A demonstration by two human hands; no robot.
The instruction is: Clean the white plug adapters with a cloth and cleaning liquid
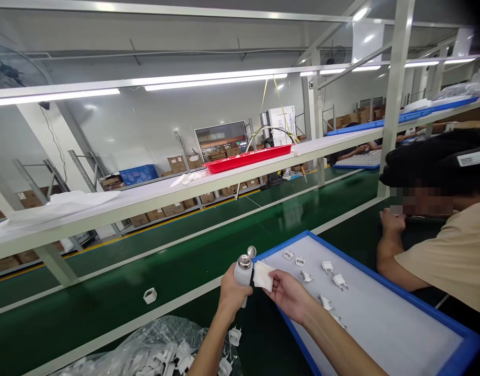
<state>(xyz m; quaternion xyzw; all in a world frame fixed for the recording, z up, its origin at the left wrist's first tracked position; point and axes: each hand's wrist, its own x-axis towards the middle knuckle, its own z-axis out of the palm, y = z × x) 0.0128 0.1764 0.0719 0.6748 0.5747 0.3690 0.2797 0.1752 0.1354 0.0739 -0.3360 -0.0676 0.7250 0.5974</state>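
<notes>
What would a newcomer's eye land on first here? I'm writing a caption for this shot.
Low in the centre, the left hand grips a small white bottle with a metal cap while the right hand holds a folded white cloth against it. To their right lies a blue-rimmed tray with white plug parts scattered on it. Up on the shelf, a red tray stands out.

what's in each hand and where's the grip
Left hand wraps the white bottle's body; right hand pinches a white cloth by its edge.
</notes>
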